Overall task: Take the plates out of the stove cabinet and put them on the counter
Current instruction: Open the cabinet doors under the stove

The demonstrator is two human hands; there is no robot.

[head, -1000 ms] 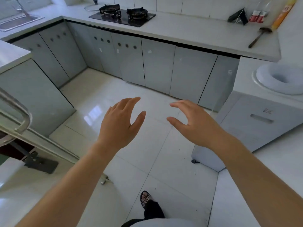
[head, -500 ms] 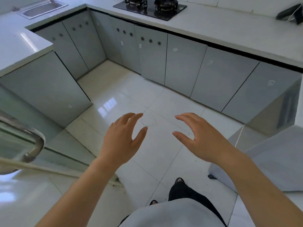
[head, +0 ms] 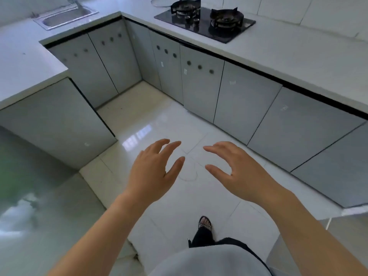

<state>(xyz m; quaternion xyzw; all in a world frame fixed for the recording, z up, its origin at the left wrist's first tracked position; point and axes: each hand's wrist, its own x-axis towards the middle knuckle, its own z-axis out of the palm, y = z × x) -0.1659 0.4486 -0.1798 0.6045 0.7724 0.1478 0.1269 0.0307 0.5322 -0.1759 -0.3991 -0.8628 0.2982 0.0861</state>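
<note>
Both hands are out in front over the white floor tiles [head: 199, 124], the left hand [head: 153, 172] and right hand [head: 237, 172] each spread with fingers loosely curled, holding nothing. Far ahead, the black stove [head: 205, 20] sits in the counter [head: 298, 56]; the cabinet doors [head: 201, 86] beneath it are closed, so any plates are hidden.

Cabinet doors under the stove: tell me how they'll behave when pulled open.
The cabinet doors look like flat rigid panels, so they would probably swing stiffly rather than flex. No handles show, only small round holes, and the glossy faces may be slippery, so fingers would likely have to hook an edge. Both the left hand and the right hand are open and empty.
</note>
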